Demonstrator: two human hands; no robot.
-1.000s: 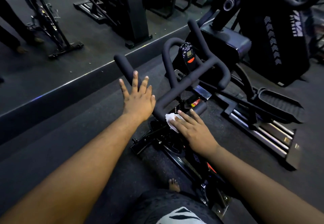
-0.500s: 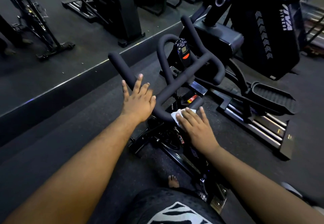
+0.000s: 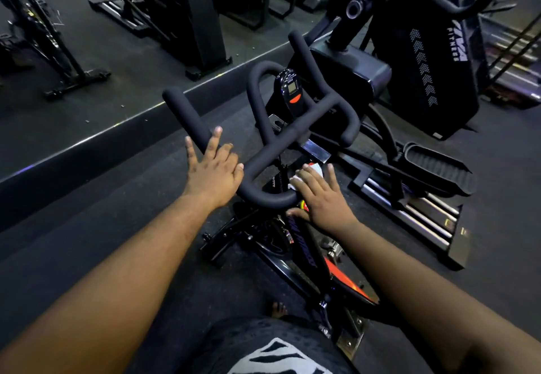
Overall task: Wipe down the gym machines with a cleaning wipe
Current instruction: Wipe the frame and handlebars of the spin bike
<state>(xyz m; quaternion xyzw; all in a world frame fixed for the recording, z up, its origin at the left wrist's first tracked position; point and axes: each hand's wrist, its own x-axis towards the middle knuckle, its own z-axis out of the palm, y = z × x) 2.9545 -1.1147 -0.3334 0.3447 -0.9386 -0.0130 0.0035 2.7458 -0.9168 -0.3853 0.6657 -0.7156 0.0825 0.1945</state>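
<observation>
Right hand (image 3: 320, 198) presses wipe (image 3: 304, 175) onto handlebar (image 3: 281, 139) (fingers flat).

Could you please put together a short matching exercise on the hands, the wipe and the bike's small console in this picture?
Things:
1. left hand
2. right hand
3. cleaning wipe
4. console

States:
A. white, under straight fingers
B. flat on the wipe
C. fingers spread on the left handlebar
D. has an orange button

Pairs: 1-C, 2-B, 3-A, 4-D
</observation>
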